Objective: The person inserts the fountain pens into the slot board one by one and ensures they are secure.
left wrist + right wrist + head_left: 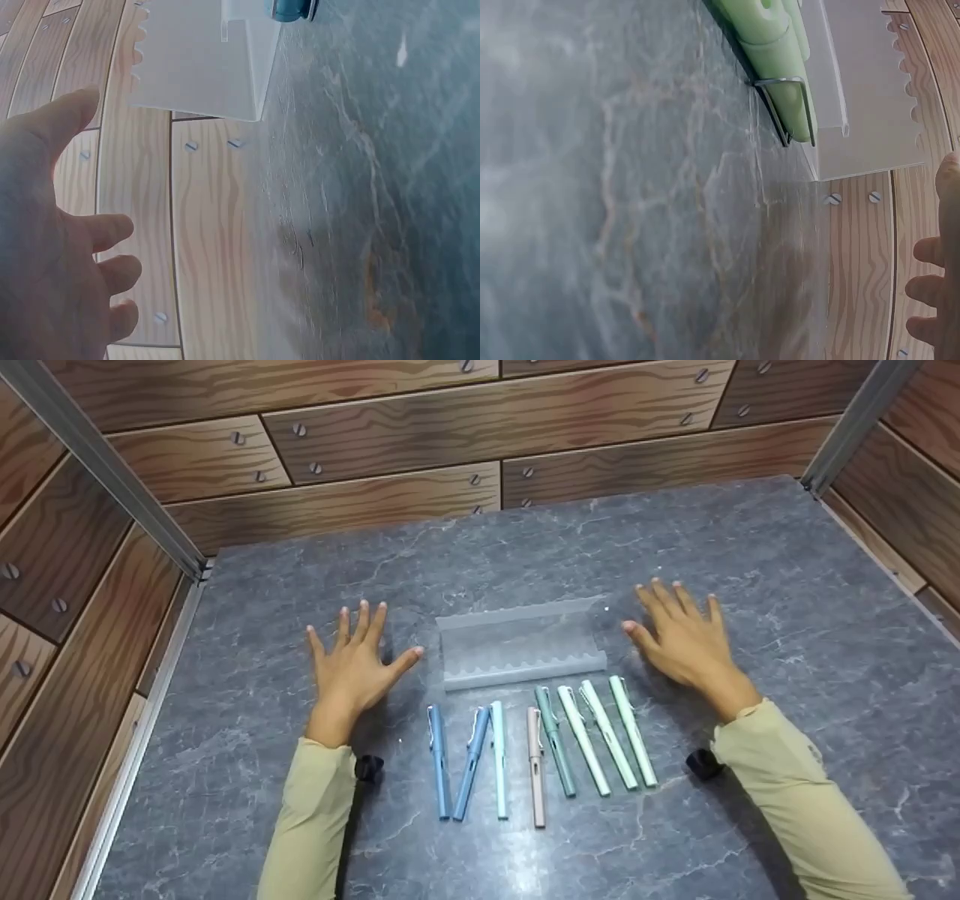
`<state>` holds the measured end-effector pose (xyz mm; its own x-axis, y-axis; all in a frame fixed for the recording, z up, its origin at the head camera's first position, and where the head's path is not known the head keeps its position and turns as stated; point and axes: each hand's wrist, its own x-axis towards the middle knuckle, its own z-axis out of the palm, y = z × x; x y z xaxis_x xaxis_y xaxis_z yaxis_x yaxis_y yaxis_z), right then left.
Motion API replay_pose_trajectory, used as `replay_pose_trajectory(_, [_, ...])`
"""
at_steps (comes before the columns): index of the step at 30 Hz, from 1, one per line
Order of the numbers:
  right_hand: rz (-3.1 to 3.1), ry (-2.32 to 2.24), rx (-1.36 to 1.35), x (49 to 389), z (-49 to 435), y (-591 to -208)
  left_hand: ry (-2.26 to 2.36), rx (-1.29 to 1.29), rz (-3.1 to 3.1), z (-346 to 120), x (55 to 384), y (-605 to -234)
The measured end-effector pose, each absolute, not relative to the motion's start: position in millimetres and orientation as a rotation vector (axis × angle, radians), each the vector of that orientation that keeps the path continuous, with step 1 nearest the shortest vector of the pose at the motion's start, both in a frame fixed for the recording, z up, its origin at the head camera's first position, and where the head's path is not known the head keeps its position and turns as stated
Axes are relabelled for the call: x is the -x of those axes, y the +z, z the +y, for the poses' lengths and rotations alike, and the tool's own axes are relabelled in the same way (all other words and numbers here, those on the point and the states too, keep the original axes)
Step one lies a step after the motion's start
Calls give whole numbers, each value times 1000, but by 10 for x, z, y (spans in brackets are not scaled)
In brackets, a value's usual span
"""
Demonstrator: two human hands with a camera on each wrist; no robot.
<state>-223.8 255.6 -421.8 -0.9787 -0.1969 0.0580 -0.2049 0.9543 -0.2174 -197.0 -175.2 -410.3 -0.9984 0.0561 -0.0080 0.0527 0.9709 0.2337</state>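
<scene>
In the head view my left hand (352, 671) is spread with straight fingers to the left of a clear plastic pen rack (525, 667) with notched edges. To the rack's right, my right hand (686, 637) is likewise spread, holding nothing. A row of capped pens lies in front of the rack: two blue pens (439, 765), a pale aqua pen (500, 765), a taupe pen (535, 772), a dark green pen (556, 746) and several light green pens (634, 735). The right wrist view shows a light green pen (772, 60) close up, its metal clip near the rack (862, 97).
Everything lies on a grey marbled tabletop (420, 562). Wood-plank-patterned walls (390, 435) stand at the back and both sides, with metal posts (112, 472) at the rear corners. A black wrist device (369, 769) shows beside the left sleeve, another (705, 765) by the right.
</scene>
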Motion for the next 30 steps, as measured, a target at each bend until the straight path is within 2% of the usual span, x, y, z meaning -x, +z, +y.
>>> replay_pose_trajectory(22, [-3078,346,-531,2010,2513,-4161,748,-235,2993,-1622,2171,-4093])
replay_pose_trajectory(30, [-3091,488,-603,1957,2535,-4186,1042,-221,2987,-1612,2220,-4168])
